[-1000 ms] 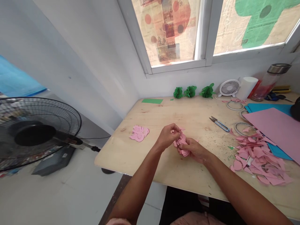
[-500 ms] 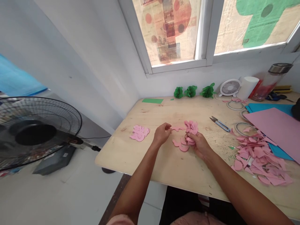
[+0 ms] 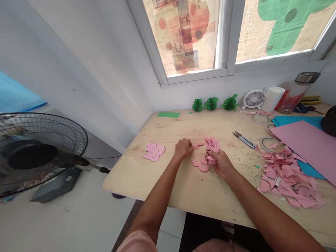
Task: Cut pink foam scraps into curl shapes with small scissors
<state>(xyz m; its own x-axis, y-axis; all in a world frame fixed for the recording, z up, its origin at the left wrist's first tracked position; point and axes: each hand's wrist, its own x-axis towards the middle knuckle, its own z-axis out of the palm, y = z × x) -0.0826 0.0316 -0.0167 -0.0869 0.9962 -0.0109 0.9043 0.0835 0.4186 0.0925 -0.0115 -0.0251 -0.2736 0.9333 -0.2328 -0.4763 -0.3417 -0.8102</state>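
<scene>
My left hand [image 3: 184, 148] is closed, its fingers curled at the left end of a small wavy pink paper cut-out [image 3: 198, 145]. My right hand [image 3: 221, 163] grips a thick stack of pink paper cut-outs [image 3: 212, 143] between thumb and fingers, its scalloped edges fanned out. Just below and left of the stack, a curved pink cut-out [image 3: 204, 168] lies on the table. Off to the left of my left hand rests a separate pile of pink cut-outs [image 3: 154, 152].
Blue-handled snips [image 3: 244, 139] lie right of my hands. Beyond them are pink scraps [image 3: 288, 175], tape rolls [image 3: 259, 119] and pink sheets [image 3: 309, 143]. Green paper shapes [image 3: 211, 103], a small white fan [image 3: 253, 99] and a bottle [image 3: 298, 92] line the wall. A large fan [image 3: 34, 152] stands left.
My left hand's fingers have curled in more. The wavy cut-out near it now shows a gap from the stack. My right hand keeps its grip; the view has shifted slightly.
</scene>
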